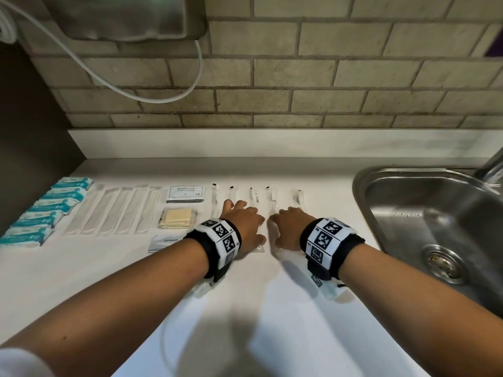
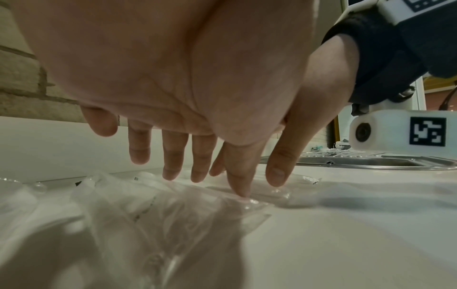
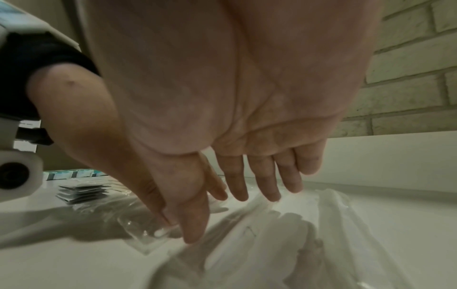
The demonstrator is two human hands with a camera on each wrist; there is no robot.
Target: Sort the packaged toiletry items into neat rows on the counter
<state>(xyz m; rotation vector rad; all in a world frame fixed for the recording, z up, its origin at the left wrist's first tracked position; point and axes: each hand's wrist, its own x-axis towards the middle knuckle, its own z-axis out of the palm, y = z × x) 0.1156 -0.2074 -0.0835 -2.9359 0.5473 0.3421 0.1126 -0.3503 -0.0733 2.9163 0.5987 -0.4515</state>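
Observation:
Several clear toothbrush packets (image 1: pixel 298 198) lie side by side on the white counter (image 1: pixel 245 308), left of the sink. My left hand (image 1: pixel 242 221) lies palm down over the packets at the left of this row, fingers straight. Its thumb (image 2: pixel 241 187) presses the near end of one clear packet (image 2: pixel 197 215). My right hand (image 1: pixel 288 227) is flat right beside it, fingers straight over more clear packets (image 3: pixel 272 224), its thumb (image 3: pixel 195 230) close to the left thumb. Neither hand grips anything. The packets' middles are hidden under the hands.
Left of the hands are teal packs (image 1: pixel 49 210), long clear packets (image 1: pixel 114 210), shampoo sachets (image 1: pixel 185 193), yellowish packets (image 1: pixel 178 219) and toothpaste sachets (image 1: pixel 163 242). A steel sink (image 1: pixel 362 186) is at the right. A brick wall with a white cable (image 1: pixel 163 99) stands behind.

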